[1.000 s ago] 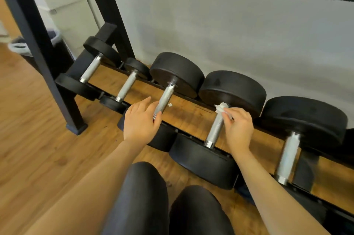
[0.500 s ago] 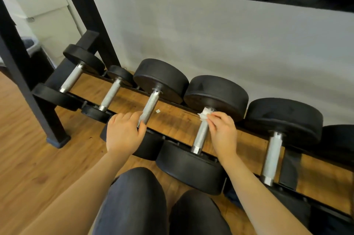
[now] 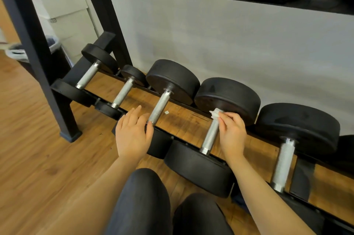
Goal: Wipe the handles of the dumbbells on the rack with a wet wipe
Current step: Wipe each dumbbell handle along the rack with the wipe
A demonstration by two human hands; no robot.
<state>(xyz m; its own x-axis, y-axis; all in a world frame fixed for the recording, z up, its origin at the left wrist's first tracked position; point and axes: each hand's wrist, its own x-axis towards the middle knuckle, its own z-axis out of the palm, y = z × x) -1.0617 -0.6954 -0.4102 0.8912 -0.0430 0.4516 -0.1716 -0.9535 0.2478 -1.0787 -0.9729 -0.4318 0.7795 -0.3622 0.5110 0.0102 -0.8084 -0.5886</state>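
Right hand (image 3: 232,135): I have it pinching a crumpled white wet wipe (image 3: 215,114) between thumb and fingertips, pressed against the far end of a dumbbell handle (image 3: 210,135), right where the bar meets the back weight head.
Left hand (image 3: 132,135): fingers straight and relaxed, gripping nothing; it lies beside the near end of the next handle to the left (image 3: 160,107), over the front rail of the rack. I cannot tell whether the fingers touch that bar.
Dumbbell being wiped (image 3: 228,98): fourth from the rack's left end, lying front to back across the bottom shelf, its near head hanging over the front edge.
Other dumbbells: two smaller ones sit toward the left end (image 3: 88,75) (image 3: 123,91), and one large one to the right (image 3: 283,162).
Rack (image 3: 34,43): black frame, with wooden floor showing between its rails and more black weights on the upper shelf.
My knees (image 3: 141,202): dark trousers at the bottom edge, in front of the rack.
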